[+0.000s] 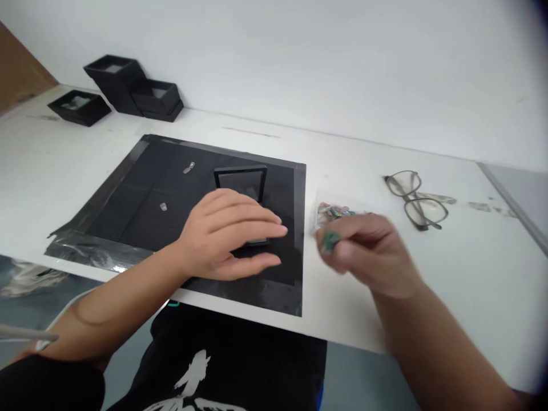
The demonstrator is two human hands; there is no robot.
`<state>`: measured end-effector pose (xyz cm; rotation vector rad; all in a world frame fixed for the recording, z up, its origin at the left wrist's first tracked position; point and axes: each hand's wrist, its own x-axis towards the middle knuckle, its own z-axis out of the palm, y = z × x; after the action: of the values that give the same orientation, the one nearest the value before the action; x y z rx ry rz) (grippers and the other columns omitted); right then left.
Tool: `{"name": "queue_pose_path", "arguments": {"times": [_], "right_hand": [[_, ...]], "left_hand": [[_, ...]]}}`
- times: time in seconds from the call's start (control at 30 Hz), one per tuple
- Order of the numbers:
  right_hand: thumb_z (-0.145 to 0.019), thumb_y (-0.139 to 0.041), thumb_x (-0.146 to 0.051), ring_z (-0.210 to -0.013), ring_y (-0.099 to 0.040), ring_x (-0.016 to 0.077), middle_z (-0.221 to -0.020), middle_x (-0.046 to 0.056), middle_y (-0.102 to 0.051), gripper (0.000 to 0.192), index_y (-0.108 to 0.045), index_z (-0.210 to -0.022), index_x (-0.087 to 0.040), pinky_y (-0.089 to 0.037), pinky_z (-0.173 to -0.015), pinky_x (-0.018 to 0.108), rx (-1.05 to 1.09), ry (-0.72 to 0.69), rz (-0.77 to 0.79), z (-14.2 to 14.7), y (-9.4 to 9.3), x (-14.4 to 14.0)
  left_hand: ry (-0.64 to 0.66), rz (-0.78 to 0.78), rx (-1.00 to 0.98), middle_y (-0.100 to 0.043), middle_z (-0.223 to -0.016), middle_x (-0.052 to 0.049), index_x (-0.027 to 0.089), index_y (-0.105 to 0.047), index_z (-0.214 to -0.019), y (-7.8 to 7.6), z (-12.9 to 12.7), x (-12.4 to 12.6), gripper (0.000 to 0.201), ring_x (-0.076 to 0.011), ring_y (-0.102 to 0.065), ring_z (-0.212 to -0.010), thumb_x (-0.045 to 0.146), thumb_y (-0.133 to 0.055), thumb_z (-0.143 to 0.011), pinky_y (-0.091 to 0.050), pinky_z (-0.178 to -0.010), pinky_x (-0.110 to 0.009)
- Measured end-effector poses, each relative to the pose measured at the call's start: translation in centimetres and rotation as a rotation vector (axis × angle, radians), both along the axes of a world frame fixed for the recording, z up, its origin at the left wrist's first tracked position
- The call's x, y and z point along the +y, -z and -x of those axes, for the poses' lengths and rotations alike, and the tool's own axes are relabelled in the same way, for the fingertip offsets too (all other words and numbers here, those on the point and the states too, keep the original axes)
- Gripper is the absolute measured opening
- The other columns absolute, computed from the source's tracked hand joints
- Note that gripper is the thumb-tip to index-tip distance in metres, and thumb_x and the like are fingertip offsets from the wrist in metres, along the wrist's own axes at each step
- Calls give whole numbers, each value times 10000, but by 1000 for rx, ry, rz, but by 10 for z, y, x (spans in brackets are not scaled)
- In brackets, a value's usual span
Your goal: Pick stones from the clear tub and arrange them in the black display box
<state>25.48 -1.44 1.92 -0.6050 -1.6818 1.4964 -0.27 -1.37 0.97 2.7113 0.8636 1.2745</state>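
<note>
Pinched between the thumb and fingers of my right hand [372, 254] is a small green piece [330, 242], blurred so that its kind does not show. Behind that hand lies a clear plastic bag [327, 211] of small colourful items, partly covered by my fingers. My left hand [231, 234] hovers over the black mat [137, 188], fingers stretched and thumb apart, holding nothing. Under it is a black-framed box with a raised lid [240, 169]; my hand hides much of it. Two small shiny pieces, one upper [189, 168] and one lower [163, 206], lie on the mat's left part.
Folded eyeglasses [414, 200] rest on the white table [466, 274] at right. Several black boxes [115, 80] are stacked against the white wall at the back left, with an open black box [80, 107] beside them. Clear tape [98, 257] edges the mat.
</note>
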Motion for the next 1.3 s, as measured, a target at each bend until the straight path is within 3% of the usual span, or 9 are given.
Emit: {"name": "queue_pose_path", "arguments": {"times": [0.13, 0.3, 0.4, 0.57, 0.73, 0.87, 1.03, 1.3], "right_hand": [[-827, -721, -196, -454, -479, 74, -549, -17, -610, 86, -711, -744, -174, -335, -413, 218, -56, -160, 182, 23, 12, -13], [-768, -767, -198, -452, -449, 64, -532, -30, -583, 90, -693, -726, -168, -305, -412, 207, -43, -126, 318, 25, 21, -11], [-742, -784, -178, -478, -469, 64, -584, -27, -602, 101, -683, -745, -171, -325, -429, 203, -22, -148, 335, 24, 24, -10], [-711, -808, -146, -554, -552, 95, -628, -12, -628, 163, -657, -770, -164, -436, -510, 228, -79, -298, 341, 22, 24, -13], [-639, -852, -80, -548, -551, 75, -652, -38, -631, 316, -694, -894, -179, -432, -507, 202, -27, -326, 331, 24, 20, -17], [-646, -861, -86, -569, -595, 89, -684, -13, -665, 290, -748, -896, -179, -475, -526, 214, -15, -322, 217, 26, 18, -18], [-676, -860, -138, -584, -636, 105, -738, 20, -704, 282, -765, -939, -180, -511, -521, 213, -67, -282, 25, 25, 14, -18], [-760, -789, -124, -570, -613, 108, -686, -6, -692, 145, -715, -842, -218, -492, -529, 234, -280, 63, -325, 19, 12, -14]], "left_hand": [[170, -141, -7, -785, -949, 43, 274, -698, -959, 8, -9, -1, 227, -154, -726, -832, 413, -761, -791, -557, -732, -284], [142, -162, -113, -784, -906, 39, 241, -682, -961, 16, -10, 0, 189, -116, -732, -802, 357, -743, -825, -554, -720, -237], [240, -135, -1, -781, -904, 90, 324, -713, -934, 8, -8, -3, 77, -94, -745, -830, 294, -651, -900, -544, -668, -217], [347, 171, 230, -759, -774, 94, 391, -750, -793, -15, -9, -10, 280, -112, -745, -754, 316, -531, -949, -499, -510, -239], [408, 34, 152, -728, -703, 117, 382, -740, -692, -21, -11, -13, 343, -78, -706, -634, 249, -543, -940, -446, -420, -229], [421, -9, 159, -696, -676, 104, 395, -740, -692, -15, -13, -13, 332, -70, -654, -573, 263, -556, -935, -418, -401, -231], [357, -315, 2, -637, -633, 114, 369, -743, -696, -7, -13, -14, 215, -40, -569, -521, 242, -688, -860, -432, -432, -222], [208, -371, 66, -661, -680, 95, 320, -750, -891, 4, 3, -2, 54, -54, -595, -578, 301, -726, -846, -445, -511, -238]]}}
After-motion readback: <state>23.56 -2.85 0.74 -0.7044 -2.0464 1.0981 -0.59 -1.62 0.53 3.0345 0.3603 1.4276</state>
